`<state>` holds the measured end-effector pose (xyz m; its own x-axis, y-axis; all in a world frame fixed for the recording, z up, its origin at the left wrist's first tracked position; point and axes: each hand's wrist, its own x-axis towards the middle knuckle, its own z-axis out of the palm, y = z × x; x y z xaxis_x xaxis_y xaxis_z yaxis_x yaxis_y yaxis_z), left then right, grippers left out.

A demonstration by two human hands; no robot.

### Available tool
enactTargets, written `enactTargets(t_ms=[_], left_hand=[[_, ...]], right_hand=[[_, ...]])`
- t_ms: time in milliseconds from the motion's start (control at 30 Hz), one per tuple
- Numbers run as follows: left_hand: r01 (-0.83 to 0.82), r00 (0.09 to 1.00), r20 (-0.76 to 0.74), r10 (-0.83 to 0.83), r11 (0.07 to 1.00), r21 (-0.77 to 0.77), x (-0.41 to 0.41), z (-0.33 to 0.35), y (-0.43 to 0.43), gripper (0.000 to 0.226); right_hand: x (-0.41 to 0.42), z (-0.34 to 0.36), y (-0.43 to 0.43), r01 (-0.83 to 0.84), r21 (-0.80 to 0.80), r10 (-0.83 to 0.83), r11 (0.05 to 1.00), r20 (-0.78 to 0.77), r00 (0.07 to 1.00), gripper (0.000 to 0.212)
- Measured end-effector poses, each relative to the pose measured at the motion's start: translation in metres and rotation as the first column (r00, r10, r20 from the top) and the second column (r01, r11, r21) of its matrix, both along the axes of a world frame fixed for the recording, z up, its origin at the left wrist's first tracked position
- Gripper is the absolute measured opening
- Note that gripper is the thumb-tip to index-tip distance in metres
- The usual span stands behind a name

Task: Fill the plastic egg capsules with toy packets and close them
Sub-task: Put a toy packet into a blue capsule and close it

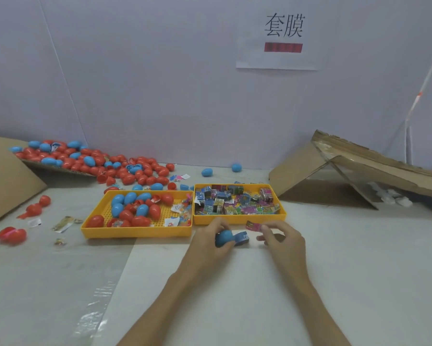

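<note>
Two hands work close together, low over the table [359, 258]. Our left hand [207, 243] curls its fingers round a blue egg capsule [223, 238], which lies on its side with its long axis running toward our right hand [283, 238]. A blue packet [242, 238] protrudes from the capsule end that faces the right hand; how deep it sits we cannot tell. The right hand pinches a pink packet [253, 226] between thumb and fingertip, just beyond the blue packet and apart from it. The left hand already has the capsule, so we judge that the next move is a push along the capsule axis, made from the right-hand side.

Just beyond the right hand's fingertips stands a yellow packet tray [239, 220]. Beyond the left hand and to its left, a yellow egg tray [135, 232] holds red and blue eggs. Well to the left of that hand, loose eggs [97, 161] are heaped against the wall. Well to the right of the right hand lies a collapsed cardboard box [334, 171]. The table surface is pale and smooth.
</note>
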<state>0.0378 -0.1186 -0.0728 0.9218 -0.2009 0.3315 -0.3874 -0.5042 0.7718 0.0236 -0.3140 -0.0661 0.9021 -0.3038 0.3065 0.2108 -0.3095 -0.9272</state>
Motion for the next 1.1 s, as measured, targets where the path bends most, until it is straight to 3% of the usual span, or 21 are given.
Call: enactTargets(t_ms=[167, 333, 533, 633, 767, 933, 1100], left_hand=[[-0.002, 0.999, 0.038, 0.007, 0.99, -0.139, 0.001, -0.001, 0.004, 0.025], [0.074, 0.995, 0.072, -0.068, 0.994, -0.081, -0.004, 0.002, 0.002, 0.026], [0.037, 0.999, -0.011, -0.041, 0.973, -0.226, -0.008, 0.01, 0.003, 0.016], [0.092, 0.996, 0.034, -0.087, 0.967, -0.238, -0.01, 0.009, 0.0, 0.012], [0.158, 0.987, 0.04, -0.153, 0.962, -0.223, -0.013, 0.008, -0.004, 0.01], [0.145, 0.987, -0.024, -0.16, 0.94, -0.31, -0.014, 0.015, -0.005, 0.013], [0.179, 0.976, -0.041, -0.212, 0.902, -0.394, -0.014, 0.019, -0.005, 0.017]], right_hand=[[-0.004, 0.007, 0.004, -0.054, -0.009, 0.055, 0.998, 0.033, 0.998, 0.012], [-0.007, 0.011, 0.009, -0.131, 0.033, 0.128, 0.991, 0.078, 0.989, 0.015], [-0.01, 0.007, 0.016, -0.235, -0.034, 0.237, 0.972, 0.139, 0.962, 0.023], [-0.012, 0.006, 0.021, -0.289, -0.1, 0.305, 0.952, 0.221, 0.926, 0.019], [-0.013, 0.006, 0.02, -0.278, -0.193, 0.327, 0.941, 0.309, 0.893, 0.029], [-0.012, 0.008, 0.018, -0.237, -0.253, 0.317, 0.938, 0.349, 0.882, 0.035], [-0.011, 0.006, 0.019, -0.207, -0.319, 0.328, 0.925, 0.392, 0.86, 0.017]])
